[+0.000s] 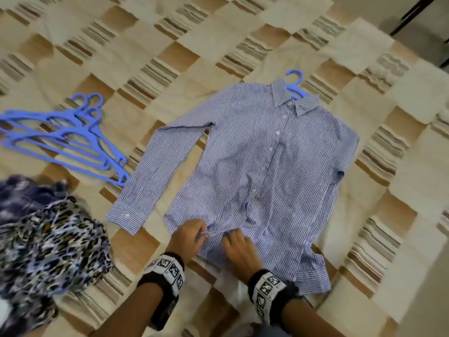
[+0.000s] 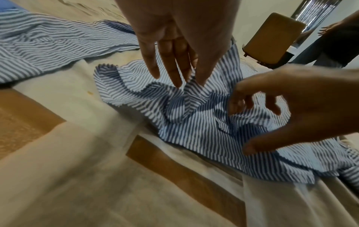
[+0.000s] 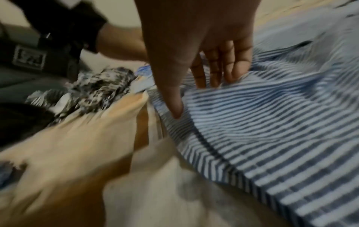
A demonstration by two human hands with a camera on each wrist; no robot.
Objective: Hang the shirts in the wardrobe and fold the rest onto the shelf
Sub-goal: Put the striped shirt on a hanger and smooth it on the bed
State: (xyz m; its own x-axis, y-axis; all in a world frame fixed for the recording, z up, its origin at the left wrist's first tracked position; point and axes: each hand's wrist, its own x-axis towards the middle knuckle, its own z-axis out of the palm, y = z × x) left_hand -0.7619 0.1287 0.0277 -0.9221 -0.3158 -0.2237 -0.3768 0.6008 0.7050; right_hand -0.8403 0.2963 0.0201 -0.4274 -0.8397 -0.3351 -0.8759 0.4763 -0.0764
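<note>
Bedspread [image 1: 359, 45]; left hand [image 1: 188, 235] pinches shirt [image 1: 267, 152] hem.

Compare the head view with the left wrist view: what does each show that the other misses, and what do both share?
Head view only: the whole striped shirt laid flat, its collar on a blue hanger, spare hangers and a leopard-print garment.
Left wrist view only: a brown chair beyond the bed.
Both: the left hand pinching the crumpled hem, the right hand beside it.
</note>
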